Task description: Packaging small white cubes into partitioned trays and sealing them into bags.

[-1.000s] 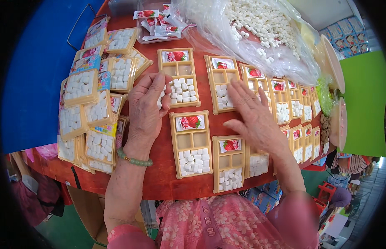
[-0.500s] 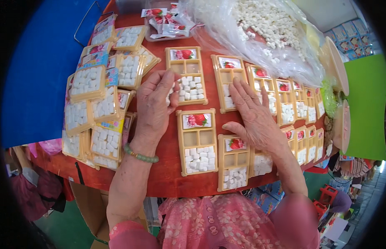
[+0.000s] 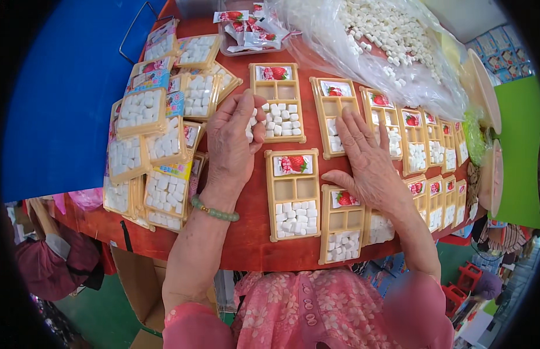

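Observation:
My left hand (image 3: 235, 142), with a green bead bracelet (image 3: 215, 213) on its wrist, is curled around a few small white marshmallows (image 3: 252, 123). It hovers at the left edge of a beige compartment tray (image 3: 304, 110) with a strawberry sachet (image 3: 274, 73) at its top and marshmallows at its bottom. My right hand (image 3: 372, 163) lies flat with fingers spread, its fingertips over the lower part of another tray (image 3: 319, 104) and partly hiding it. Below, between the hands, stands a similar tray (image 3: 270, 203) with two bare middle compartments.
More filled trays (image 3: 415, 134) run in two rows to the right. Stacked packed trays (image 3: 143, 110) lie at the left. At the back are a clear tub of sachets (image 3: 247, 32) and a large plastic bag of loose marshmallows (image 3: 392, 35). A cardboard box (image 3: 139, 285) stands below the red table (image 3: 252, 256).
The whole view has shifted, so everything appears a little farther right. Both hands keep nearly the same place over the trays, the left still curled around marshmallows.

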`<action>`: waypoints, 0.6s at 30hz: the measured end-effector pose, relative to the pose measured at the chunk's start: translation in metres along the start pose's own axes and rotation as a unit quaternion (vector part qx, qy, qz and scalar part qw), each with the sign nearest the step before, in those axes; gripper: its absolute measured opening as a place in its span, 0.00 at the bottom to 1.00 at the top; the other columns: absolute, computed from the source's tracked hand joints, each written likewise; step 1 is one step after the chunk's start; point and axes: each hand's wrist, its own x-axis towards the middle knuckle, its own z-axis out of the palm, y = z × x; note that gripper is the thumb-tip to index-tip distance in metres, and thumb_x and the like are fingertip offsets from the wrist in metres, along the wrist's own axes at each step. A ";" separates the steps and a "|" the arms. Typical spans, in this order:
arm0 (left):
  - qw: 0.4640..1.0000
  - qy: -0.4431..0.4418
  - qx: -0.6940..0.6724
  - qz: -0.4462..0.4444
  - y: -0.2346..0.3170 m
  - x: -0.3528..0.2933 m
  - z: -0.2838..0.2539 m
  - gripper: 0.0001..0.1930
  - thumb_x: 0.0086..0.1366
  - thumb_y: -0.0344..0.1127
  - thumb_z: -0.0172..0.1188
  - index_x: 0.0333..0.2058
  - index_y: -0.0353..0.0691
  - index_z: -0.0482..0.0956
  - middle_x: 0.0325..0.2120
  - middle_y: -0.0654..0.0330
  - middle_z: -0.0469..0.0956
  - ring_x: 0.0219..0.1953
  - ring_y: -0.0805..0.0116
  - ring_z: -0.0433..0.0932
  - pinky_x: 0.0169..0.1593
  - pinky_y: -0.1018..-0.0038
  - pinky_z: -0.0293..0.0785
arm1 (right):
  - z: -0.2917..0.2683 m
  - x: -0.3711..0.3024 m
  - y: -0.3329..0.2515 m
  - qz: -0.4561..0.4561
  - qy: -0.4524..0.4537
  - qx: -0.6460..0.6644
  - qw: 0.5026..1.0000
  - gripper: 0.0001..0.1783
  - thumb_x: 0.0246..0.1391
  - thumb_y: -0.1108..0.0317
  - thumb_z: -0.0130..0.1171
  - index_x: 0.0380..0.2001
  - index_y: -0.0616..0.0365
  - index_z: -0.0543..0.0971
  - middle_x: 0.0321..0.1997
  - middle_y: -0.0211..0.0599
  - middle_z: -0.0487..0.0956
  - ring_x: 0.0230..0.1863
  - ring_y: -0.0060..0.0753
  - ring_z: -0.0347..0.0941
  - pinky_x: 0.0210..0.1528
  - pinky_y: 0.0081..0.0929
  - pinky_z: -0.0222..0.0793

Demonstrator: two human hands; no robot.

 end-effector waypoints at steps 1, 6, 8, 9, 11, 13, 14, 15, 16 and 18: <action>1.000 0.000 0.001 0.000 0.000 0.001 0.001 0.13 0.71 0.46 0.56 0.35 0.41 0.78 0.24 0.69 0.73 0.18 0.86 0.67 0.18 0.86 0.53 | 0.001 -0.001 -0.001 0.012 -0.003 0.016 1.000 0.54 0.53 0.35 0.55 0.72 0.58 0.50 0.77 0.43 0.48 0.78 0.43 0.38 0.75 0.52 0.28; 1.000 0.011 -0.021 0.005 0.000 0.003 0.001 0.13 0.70 0.45 0.57 0.36 0.41 0.78 0.24 0.69 0.73 0.19 0.84 0.68 0.19 0.86 0.54 | 0.001 0.001 -0.002 0.006 0.005 0.023 1.000 0.54 0.53 0.35 0.55 0.72 0.58 0.50 0.77 0.43 0.48 0.78 0.43 0.37 0.75 0.52 0.28; 1.000 0.004 -0.024 0.004 -0.002 0.003 0.000 0.13 0.70 0.45 0.57 0.36 0.41 0.78 0.24 0.69 0.74 0.19 0.84 0.68 0.19 0.87 0.55 | -0.004 0.002 0.001 0.006 -0.014 0.014 1.000 0.54 0.54 0.36 0.55 0.72 0.58 0.50 0.77 0.43 0.48 0.78 0.43 0.37 0.75 0.52 0.28; 1.000 -0.001 -0.028 0.006 -0.002 0.004 0.000 0.12 0.70 0.44 0.57 0.36 0.41 0.78 0.24 0.68 0.74 0.19 0.84 0.68 0.19 0.87 0.56 | -0.006 0.003 0.003 0.000 0.002 0.020 1.000 0.53 0.54 0.36 0.55 0.72 0.58 0.50 0.77 0.44 0.48 0.78 0.44 0.38 0.75 0.53 0.29; 1.000 -0.005 -0.031 -0.002 -0.003 0.005 0.001 0.12 0.70 0.44 0.57 0.36 0.40 0.77 0.24 0.68 0.74 0.19 0.84 0.68 0.19 0.87 0.56 | -0.006 -0.003 0.004 0.013 0.019 0.018 1.000 0.53 0.55 0.36 0.55 0.72 0.58 0.50 0.77 0.45 0.48 0.78 0.45 0.39 0.75 0.54 0.29; 1.000 0.006 -0.029 0.009 0.000 0.004 0.001 0.12 0.70 0.43 0.57 0.37 0.39 0.77 0.24 0.68 0.74 0.18 0.84 0.68 0.17 0.88 0.56 | 0.002 -0.001 -0.004 0.003 0.015 0.015 1.000 0.51 0.56 0.37 0.54 0.71 0.60 0.51 0.76 0.48 0.50 0.77 0.47 0.41 0.75 0.56 0.30; 1.000 0.015 -0.025 0.009 -0.002 0.005 0.000 0.12 0.71 0.42 0.57 0.38 0.39 0.76 0.24 0.68 0.73 0.17 0.84 0.67 0.16 0.88 0.55 | 0.005 0.000 -0.004 -0.006 0.018 0.034 0.999 0.50 0.57 0.37 0.53 0.70 0.62 0.52 0.75 0.50 0.52 0.77 0.48 0.43 0.74 0.57 0.31; 1.000 0.006 -0.018 0.011 -0.003 0.005 0.001 0.12 0.71 0.42 0.56 0.38 0.39 0.76 0.24 0.67 0.73 0.17 0.83 0.67 0.16 0.88 0.55 | 0.008 0.001 -0.004 -0.017 0.031 0.043 0.998 0.50 0.57 0.37 0.53 0.70 0.62 0.54 0.75 0.50 0.52 0.76 0.48 0.44 0.74 0.58 0.31; 1.000 0.001 -0.008 0.015 -0.004 0.005 -0.001 0.12 0.71 0.42 0.56 0.38 0.38 0.76 0.24 0.67 0.73 0.17 0.83 0.67 0.16 0.88 0.55 | 0.011 0.004 -0.007 -0.025 0.034 0.051 0.998 0.49 0.57 0.37 0.52 0.69 0.62 0.55 0.75 0.50 0.52 0.76 0.48 0.44 0.73 0.59 0.33; 1.000 -0.008 -0.002 0.010 -0.005 0.005 -0.002 0.12 0.71 0.42 0.56 0.38 0.38 0.76 0.25 0.66 0.73 0.17 0.83 0.67 0.15 0.88 0.54 | 0.016 0.006 -0.014 -0.040 0.078 0.048 0.995 0.48 0.57 0.36 0.51 0.69 0.63 0.57 0.75 0.50 0.52 0.77 0.47 0.43 0.72 0.61 0.33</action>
